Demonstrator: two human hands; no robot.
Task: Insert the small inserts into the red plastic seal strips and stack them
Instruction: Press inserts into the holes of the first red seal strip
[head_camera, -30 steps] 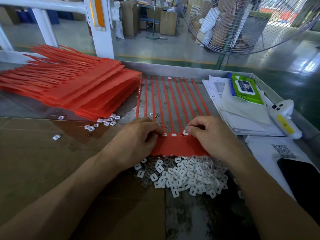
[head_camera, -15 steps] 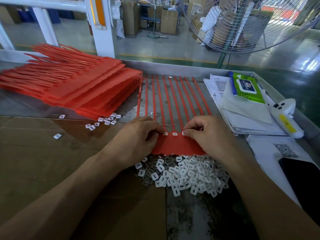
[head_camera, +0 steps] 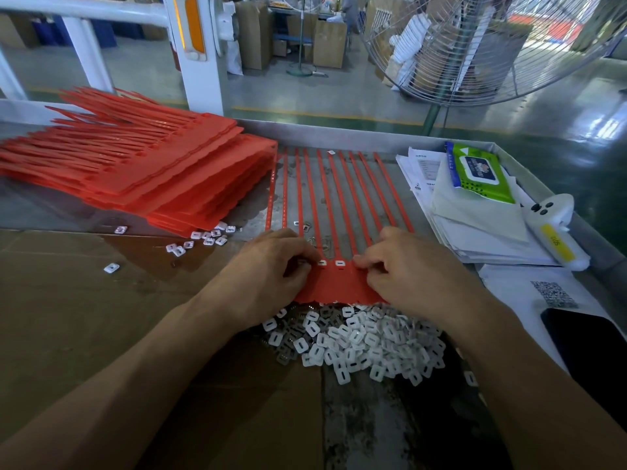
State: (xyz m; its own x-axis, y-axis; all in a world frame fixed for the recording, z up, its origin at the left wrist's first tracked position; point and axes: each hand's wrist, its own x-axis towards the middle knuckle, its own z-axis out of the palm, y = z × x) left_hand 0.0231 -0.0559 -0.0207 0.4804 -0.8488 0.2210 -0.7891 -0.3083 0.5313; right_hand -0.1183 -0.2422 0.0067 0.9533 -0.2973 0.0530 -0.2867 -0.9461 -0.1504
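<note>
While the left hand (head_camera: 271,276) and right hand (head_camera: 410,269) curl fingertips onto the red strip sheet (head_camera: 339,286), pinning it for seating, the insert pile (head_camera: 359,340) sits just below for quick reach.

Non-task clutter: flat brown cardboard sheet (head_camera: 84,317) covers the left and near part of the grey metal worktable (head_camera: 339,137). Right side: messy stack of white paper sheets (head_camera: 475,232), with a green wet-wipes pack with a white flip lid (head_camera: 480,173) lying on top at the far end. Just right of the papers, a white handheld device with a yellow label and dark buttons (head_camera: 556,232), lying against the table rim. Nearer: white sheet with a printed QR code (head_camera: 553,293), and a black phone, screen dark (head_camera: 590,351), partly on it. Beyond the table: white painted steel post with an orange reflector strip (head_camera: 195,45), large wire-guard pedestal fan (head_camera: 492,49), brown cardboard boxes (head_camera: 329,42) on a glossy green floor (head_camera: 576,123).
</note>
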